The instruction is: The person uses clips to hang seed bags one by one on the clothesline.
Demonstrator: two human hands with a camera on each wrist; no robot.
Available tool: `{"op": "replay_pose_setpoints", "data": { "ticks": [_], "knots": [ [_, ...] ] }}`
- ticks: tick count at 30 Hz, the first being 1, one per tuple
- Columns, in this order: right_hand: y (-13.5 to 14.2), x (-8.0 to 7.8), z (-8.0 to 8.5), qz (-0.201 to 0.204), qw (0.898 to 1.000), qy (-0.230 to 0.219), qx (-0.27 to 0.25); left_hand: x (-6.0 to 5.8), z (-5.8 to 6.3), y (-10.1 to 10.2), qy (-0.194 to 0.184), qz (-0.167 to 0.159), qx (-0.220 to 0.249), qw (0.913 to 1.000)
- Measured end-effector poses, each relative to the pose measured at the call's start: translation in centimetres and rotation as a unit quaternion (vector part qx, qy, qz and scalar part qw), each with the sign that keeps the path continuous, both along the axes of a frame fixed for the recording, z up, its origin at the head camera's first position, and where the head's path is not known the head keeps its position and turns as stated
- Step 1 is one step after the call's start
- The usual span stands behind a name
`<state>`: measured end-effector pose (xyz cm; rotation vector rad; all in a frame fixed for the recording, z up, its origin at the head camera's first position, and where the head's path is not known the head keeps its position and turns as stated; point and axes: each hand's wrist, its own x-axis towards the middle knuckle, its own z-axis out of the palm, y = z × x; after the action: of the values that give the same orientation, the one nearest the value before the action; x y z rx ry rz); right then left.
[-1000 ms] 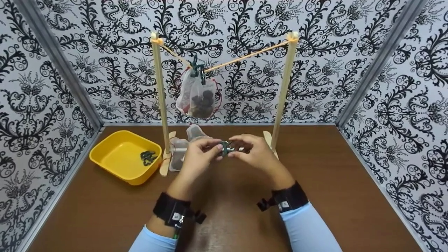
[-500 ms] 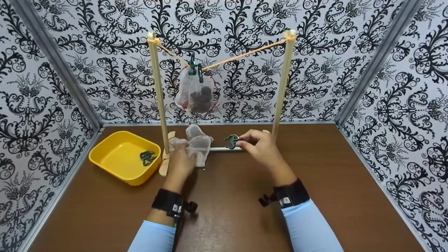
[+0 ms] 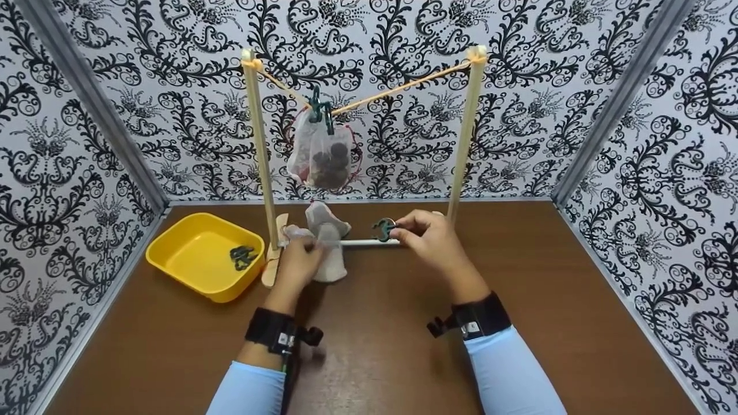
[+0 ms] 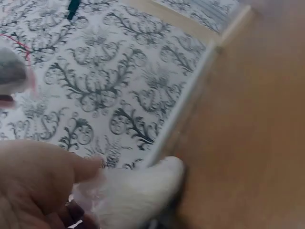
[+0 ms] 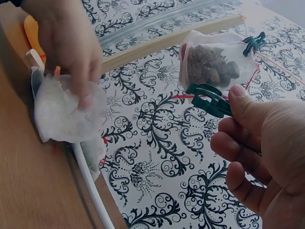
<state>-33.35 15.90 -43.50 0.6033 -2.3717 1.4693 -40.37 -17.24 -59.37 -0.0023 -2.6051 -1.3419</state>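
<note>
One dark-green plastic clip (image 3: 383,229) sits in the person's right-hand grip (image 3: 432,237), above the back half of the bench (image 3: 519,323); thumb and forefinger are pressed together on one end, and the hooked end points toward the bench's left edge. From where I stand, the left-hand grip (image 3: 298,262) is nearer that edge, its thumb and fingers closed on a filled white mesh bag (image 4: 143,193), which hangs to their right. A smaller greyish mesh pouch (image 3: 323,217) lies just behind, toward the bench's back edge.

Around these stands a frame: two pale wooden posts (image 3: 464,155) near the back edge, joined low down by a white rod (image 3: 372,242) and at the top by a sagging orange cord (image 3: 403,89). Two white mesh bags with red strings (image 3: 331,164) hang from it in dark-green clips, the front one holding brown lumps. Toward the back left corner sits a yellow rectangular plastic tub (image 3: 179,253), with more dark-green clips (image 3: 243,257) heaped at its right side. Black-and-white scroll-patterned walls (image 3: 403,144) rise beyond the bench.
</note>
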Motion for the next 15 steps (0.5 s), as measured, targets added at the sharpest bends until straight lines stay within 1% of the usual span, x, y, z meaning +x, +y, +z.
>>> {"op": "replay_pose_setpoints", "data": {
  "ticks": [1, 3, 4, 6, 8, 10, 12, 13, 15],
  "knots": [
    [0.0, 0.0, 0.0, 0.003, 1.000, -0.002, -0.002, 0.0, 0.2, -0.1, 0.014, -0.001, 0.012, 0.9998],
    [0.1, -0.1, 0.0, 0.007, 1.000, -0.004, -0.001, 0.6, 1.4, 0.0, 0.048, 0.011, 0.030, 0.9983],
    [0.1, -0.1, 0.0, 0.010, 1.000, -0.004, -0.001, 1.3, 2.6, 0.3, 0.059, 0.021, 0.042, 0.9972],
    [0.1, 0.0, 0.2, 0.015, 1.000, -0.001, -0.001, 3.4, 5.6, 1.0, 0.086, 0.036, 0.063, 0.9936],
    [0.2, 0.0, 0.2, 0.018, 1.000, 0.004, -0.001, 5.4, 8.6, 1.8, 0.109, 0.064, 0.072, 0.9893],
    [0.2, 0.0, 0.3, 0.022, 1.000, 0.011, 0.000, 7.2, 11.2, 2.4, 0.115, 0.090, 0.076, 0.9863],
    [0.2, 0.0, 0.2, 0.022, 1.000, 0.017, 0.004, 8.0, 12.4, 2.5, 0.122, 0.118, 0.070, 0.9829],
    [0.2, -0.1, 0.2, 0.022, 1.000, 0.019, 0.006, 8.3, 12.8, 2.5, 0.127, 0.130, 0.069, 0.9808],
    [0.2, -0.1, 0.2, 0.016, 1.000, 0.021, 0.009, 8.5, 13.2, 2.2, 0.143, 0.149, 0.079, 0.9753]
  ]
}}
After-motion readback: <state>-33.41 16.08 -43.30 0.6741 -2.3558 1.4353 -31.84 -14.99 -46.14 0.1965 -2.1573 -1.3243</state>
